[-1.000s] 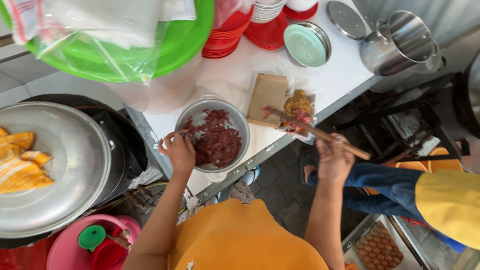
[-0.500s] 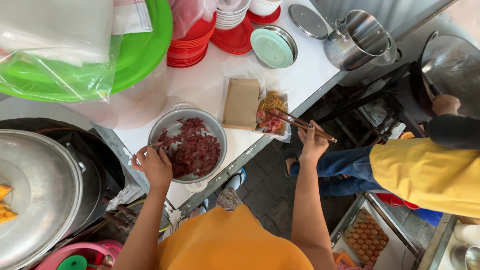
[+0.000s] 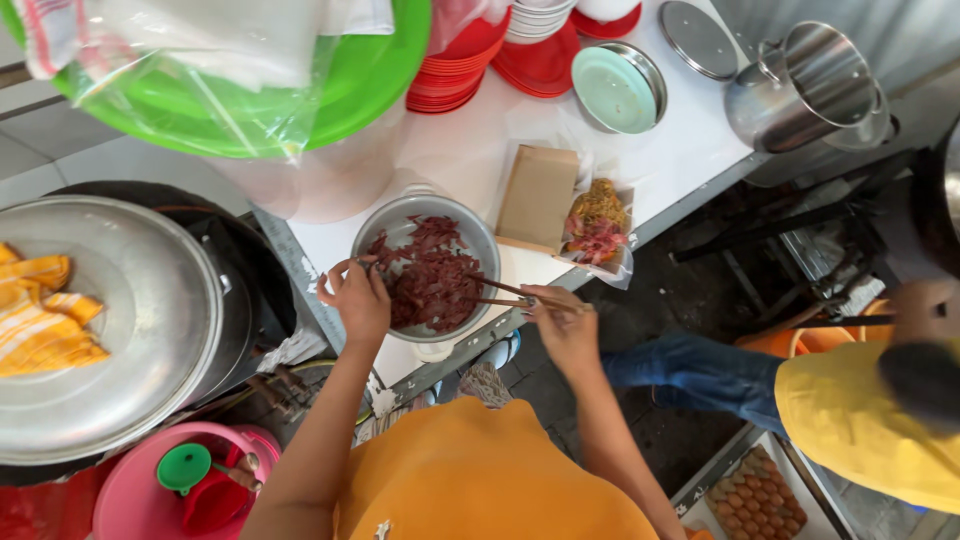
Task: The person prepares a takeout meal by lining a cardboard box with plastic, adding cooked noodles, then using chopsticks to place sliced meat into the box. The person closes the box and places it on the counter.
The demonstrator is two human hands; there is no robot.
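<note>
Lids first: at your far left a big steel lid covers a dark pot, with a yellow striped cloth lying on top, and a pink bucket with a green funnel sits below it. Above, a green basin wrapped in clear plastic hangs over the bench.

Your left hand is curled closed on the near-left rim of the steel bowl, steadying it. That bowl holds dark red meat strips and stands right at the front edge of the bench, part of it seeming to overhang. Your right hand is closed around a pair of chopsticks, their tips down in the meat.

Just right of the bowl lies an open paper box, and beside it a portion of noodles and red meat on clear wrap, also near the edge. Further back stand red plates, a pale green lid and a steel pot. Another person in yellow crouches at your right, legs stretched below the bench.

To my eye the main risk is the bowl: a hard push with the chopsticks or a slackened left grip could tip it off the edge. A loosely pinched strip may drop on the way across, and the wrapped portion could slide off if nudged.
</note>
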